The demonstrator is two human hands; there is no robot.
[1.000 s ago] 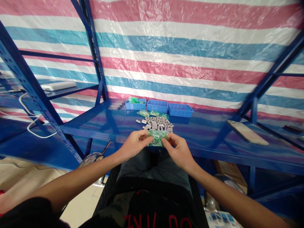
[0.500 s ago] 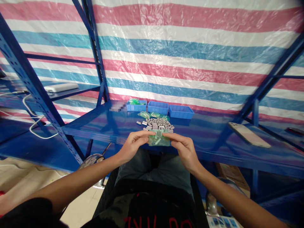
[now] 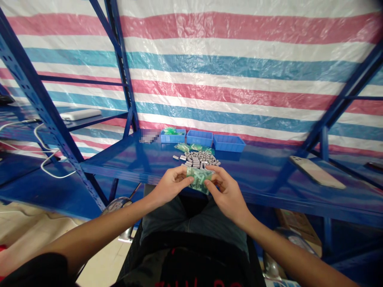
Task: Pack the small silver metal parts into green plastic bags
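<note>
Between my two hands is a small green clear plastic bag point(image 3: 198, 180) with several pale metal pieces showing inside. My left hand point(image 3: 175, 181) pinches its left side, thumb in front and fingers behind. On the right side, my right hand point(image 3: 224, 187) grips it the same way, thumb pressed to the front. Just beyond the bag, a pile of short silver metal pieces point(image 3: 199, 157) lies on the blue shelf top. More green plastic bags point(image 3: 194, 148) lie flat behind that pile.
Three blue bins stand in a row at the back: a left bin point(image 3: 172, 138) with green bags in it, a middle bin point(image 3: 200, 138) and a right bin point(image 3: 229, 144). A phone point(image 3: 317, 172) lies to the right. Blue uprights point(image 3: 44, 91) frame the left side.
The bag has tilted so its front faces me more, and my thumbs have moved onto its front. The whole view has shifted slightly.
</note>
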